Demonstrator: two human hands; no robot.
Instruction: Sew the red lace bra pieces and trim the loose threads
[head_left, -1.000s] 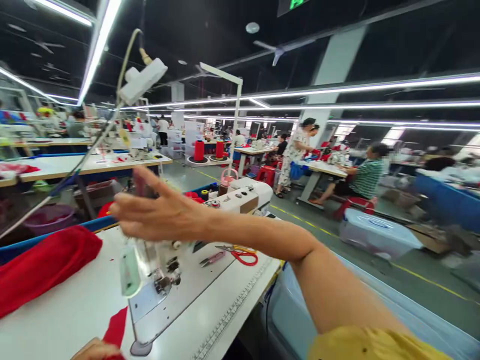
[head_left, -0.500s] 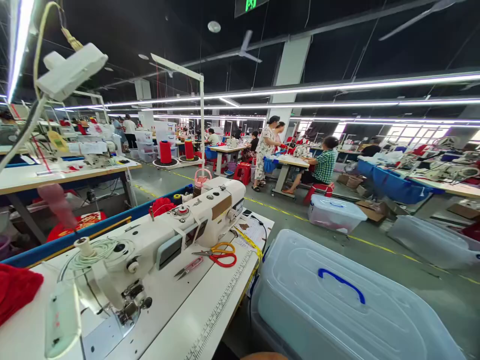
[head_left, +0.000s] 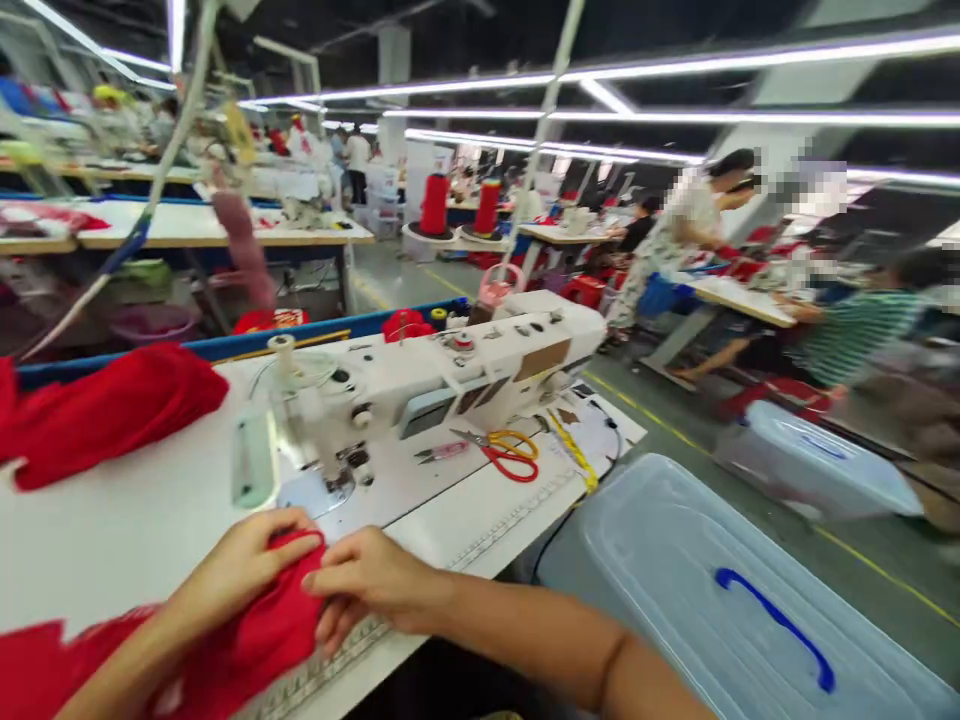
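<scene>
Fabric [head_left: 289, 625], red and loosely bunched, is lying on the near side of the sewing machine [head_left: 480, 365], just in front of its needle end. The folds are crowding together between the hands, so one layer could be doubling under another unseen, probably because the cloth is bunching rather than lying flat. The looser part is trailing to the near left of the sewing machine; its drag could be pulling the held edge askew. With the hands resting so near the needle end, a careless lift could be bumping knuckles against metal. Scissors [head_left: 517, 455] are lying alongside the sewing machine's body, where a wide swing of the right arm could be knocking them.

The left hand [head_left: 259, 555] is gripping the fabric from the left, its thumb lying over the cloth; the fingers beneath are partly hiding. The right hand [head_left: 375, 580] is meeting it from the opposite side, thumb and index finger pinching the edge, the other fingers curling below. The left forearm is slanting upward, while the right is lying nearly level, elbow slightly bending.
</scene>
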